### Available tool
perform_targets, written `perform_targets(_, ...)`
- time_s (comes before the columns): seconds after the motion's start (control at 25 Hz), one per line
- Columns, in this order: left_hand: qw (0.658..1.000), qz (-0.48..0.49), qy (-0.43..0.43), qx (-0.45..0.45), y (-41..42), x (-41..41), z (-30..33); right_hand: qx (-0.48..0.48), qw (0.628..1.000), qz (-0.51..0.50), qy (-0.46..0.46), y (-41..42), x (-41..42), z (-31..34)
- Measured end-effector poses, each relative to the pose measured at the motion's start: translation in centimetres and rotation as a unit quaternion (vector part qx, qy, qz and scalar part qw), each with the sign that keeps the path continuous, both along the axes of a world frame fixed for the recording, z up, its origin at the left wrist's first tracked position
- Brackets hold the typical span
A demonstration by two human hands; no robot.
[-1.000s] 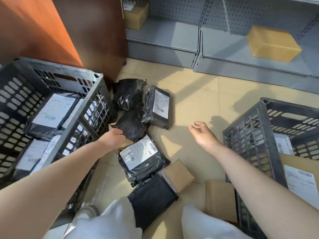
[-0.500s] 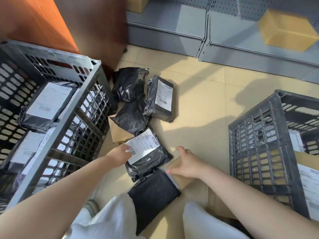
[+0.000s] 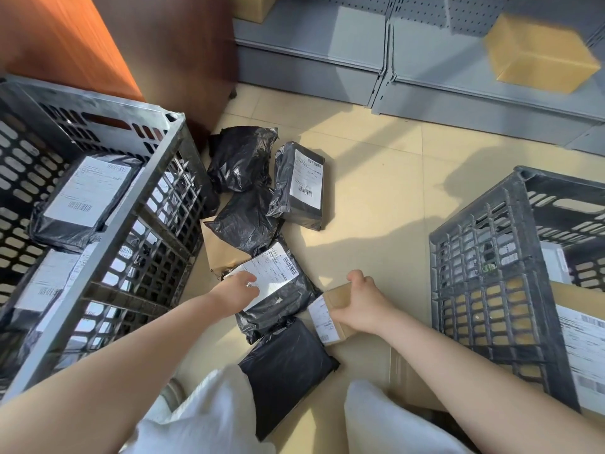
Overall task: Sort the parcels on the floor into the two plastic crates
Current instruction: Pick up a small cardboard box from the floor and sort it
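Note:
Several parcels lie on the tiled floor between two dark plastic crates. My left hand [image 3: 237,290] grips the near edge of a black bag parcel [image 3: 281,290] with a white label. My right hand [image 3: 363,304] curls round a small cardboard box [image 3: 327,314], slightly tilted. Further off lie two unlabelled black bags [image 3: 242,157], [image 3: 245,221], a labelled black parcel [image 3: 301,185] and a brown envelope [image 3: 219,253]. A plain black parcel [image 3: 286,368] lies by my knees. The left crate [image 3: 137,204] holds labelled black parcels; the right crate [image 3: 484,267] holds cardboard boxes.
A flat cardboard box [image 3: 406,371] lies under my right forearm beside the right crate. A wooden cabinet [image 3: 131,50] stands behind the left crate. Grey metal shelving [image 3: 425,54] runs along the back, with a cardboard box [image 3: 537,54] on it. My knees in white fill the bottom.
Both hands have come down and nearer: the left from the far black bag to the labelled black parcel, the right from mid-air onto the small cardboard box, which it now grips.

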State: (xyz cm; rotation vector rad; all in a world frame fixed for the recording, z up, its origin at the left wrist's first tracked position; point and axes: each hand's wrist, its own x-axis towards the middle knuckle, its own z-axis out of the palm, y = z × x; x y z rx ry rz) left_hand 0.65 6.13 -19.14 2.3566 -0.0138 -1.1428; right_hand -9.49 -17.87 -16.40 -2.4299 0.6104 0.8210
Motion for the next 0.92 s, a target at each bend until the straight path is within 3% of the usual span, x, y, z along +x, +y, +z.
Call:
perform_targets(0.2,0.997,0.022,0.044,-0.062,-1.3,-0.3,0.5,0.047,0.989,-0.123,-0.071,-2.5,1.1,1.7)
perform_targets(0.32,0.987,0.062,0.084,-0.124,-2.3,-0.5,1.1,0.132,0.959,-0.214,-0.129,-3.4,1.3,2.4)
perform_targets(0.4,0.971,0.114,0.126,-0.170,-2.9,-0.7,1.7,0.228,0.911,-0.301,-0.167,-3.4,1.3,2.5)
perform_targets(0.56,0.906,0.193,0.245,-0.286,-4.6,-1.0,3.0,0.427,0.785,-0.412,-0.180,-1.9,1.8,3.3)
perform_targets(0.68,0.880,0.204,0.273,-0.332,-6.2,-1.3,3.6,0.481,0.738,-0.437,-0.180,-0.1,2.3,3.7)
perform_targets(0.8,0.882,0.237,0.219,-0.342,-7.0,-1.4,3.7,0.441,0.787,-0.403,-0.153,1.7,2.2,3.4)
perform_targets(0.92,0.893,0.243,0.165,-0.342,-6.1,-0.7,3.7,0.408,0.845,-0.338,-0.068,2.0,1.7,2.8)
